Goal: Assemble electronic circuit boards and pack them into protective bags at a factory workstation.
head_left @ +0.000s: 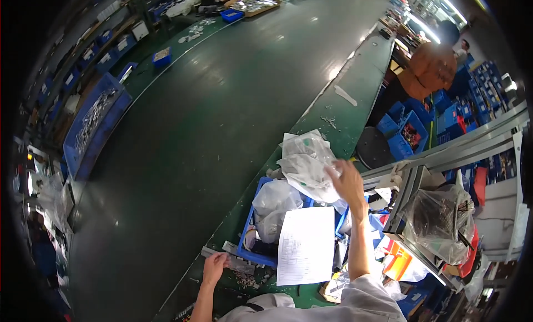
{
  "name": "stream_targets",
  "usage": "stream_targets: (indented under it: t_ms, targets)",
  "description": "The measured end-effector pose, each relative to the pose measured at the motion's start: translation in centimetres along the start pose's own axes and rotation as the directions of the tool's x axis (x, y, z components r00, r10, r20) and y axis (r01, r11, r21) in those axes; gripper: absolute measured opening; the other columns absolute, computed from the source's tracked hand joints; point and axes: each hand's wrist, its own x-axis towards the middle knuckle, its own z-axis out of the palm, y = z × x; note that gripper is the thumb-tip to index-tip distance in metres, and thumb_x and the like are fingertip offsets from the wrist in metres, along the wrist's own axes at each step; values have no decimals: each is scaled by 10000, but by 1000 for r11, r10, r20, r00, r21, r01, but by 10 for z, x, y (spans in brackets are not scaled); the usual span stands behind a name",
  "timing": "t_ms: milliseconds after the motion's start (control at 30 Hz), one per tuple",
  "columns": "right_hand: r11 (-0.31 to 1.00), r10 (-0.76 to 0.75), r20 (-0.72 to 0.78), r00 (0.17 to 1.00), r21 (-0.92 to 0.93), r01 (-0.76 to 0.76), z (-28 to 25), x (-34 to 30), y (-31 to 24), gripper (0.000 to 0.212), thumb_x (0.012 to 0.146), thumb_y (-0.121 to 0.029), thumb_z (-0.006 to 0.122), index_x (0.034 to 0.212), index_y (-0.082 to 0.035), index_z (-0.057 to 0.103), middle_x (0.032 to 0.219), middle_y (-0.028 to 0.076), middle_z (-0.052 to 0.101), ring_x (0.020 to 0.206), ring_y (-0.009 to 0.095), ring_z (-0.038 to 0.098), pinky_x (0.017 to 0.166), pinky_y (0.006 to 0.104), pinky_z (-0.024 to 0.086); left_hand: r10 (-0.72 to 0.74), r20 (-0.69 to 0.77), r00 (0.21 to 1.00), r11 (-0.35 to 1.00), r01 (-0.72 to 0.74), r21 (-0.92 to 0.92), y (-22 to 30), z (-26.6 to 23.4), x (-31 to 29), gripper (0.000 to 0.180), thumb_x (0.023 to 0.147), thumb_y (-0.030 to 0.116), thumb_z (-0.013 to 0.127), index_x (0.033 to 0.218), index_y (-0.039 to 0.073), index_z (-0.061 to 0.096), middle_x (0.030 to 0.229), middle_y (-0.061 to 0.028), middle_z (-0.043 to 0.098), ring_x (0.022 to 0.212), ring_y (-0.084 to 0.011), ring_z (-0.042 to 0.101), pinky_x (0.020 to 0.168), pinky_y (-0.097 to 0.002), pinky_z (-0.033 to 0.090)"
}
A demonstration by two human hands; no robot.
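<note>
My left hand (214,268) is low beside the blue bin, its fingers curled together over the end of a grey flat strip (240,265); whatever they pinch is hidden. My right hand (348,183) reaches forward with its fingers apart and a little blurred. Its fingertips are at the right edge of a heap of white plastic bags (307,158); whether they touch it I cannot tell. Between my arms a white printed sheet (305,245) covers part of the blue bin (242,245). Inside that bin bulges another clear plastic bag (277,202).
Small metal bits (244,279) are scattered near my left hand. A round black stool (373,148) and a person in an orange top (430,69) are at the right. Close by on the right runs a metal frame (408,202). A long blue bin of metal parts (78,165) is far left.
</note>
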Motion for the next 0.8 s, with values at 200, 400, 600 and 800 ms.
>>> stream_targets:
  t_ms: [200,400,600,800]
  targets:
    - [961,259,-327,909,178,-209,77,105,117,255,922,-180,586,1099,-14,666,1073,199,656,1008,381,635,859,466,502,88,52,995,987,-94,133,82,18,43,209,1001,135,585,1085,-33,678,962,-94,731,851,-149,707,742,-261,555]
    - [833,546,-278,791,78,-548,153,135,196,475,877,-162,608,1317,8,558,1361,245,529,1283,400,490,1076,465,408,210,147,967,950,-237,204,174,53,81,215,1005,138,567,1082,-28,680,962,-95,730,868,-153,702,769,-259,537]
    - [896,443,-355,823,139,-422,200,152,214,634,973,-279,581,1492,14,362,1569,235,334,1476,387,273,1213,449,232,443,382,811,687,-581,436,260,140,151,211,975,144,577,1056,-28,668,917,-131,724,817,-194,693,767,-303,534]
    - [983,182,-382,906,67,-169,196,173,225,543,1026,-243,484,1499,-4,364,1555,219,370,1476,366,293,1216,469,221,521,620,586,336,-809,482,307,295,220,395,895,148,620,1267,30,562,1207,-208,635,1130,-376,597,961,-440,484]
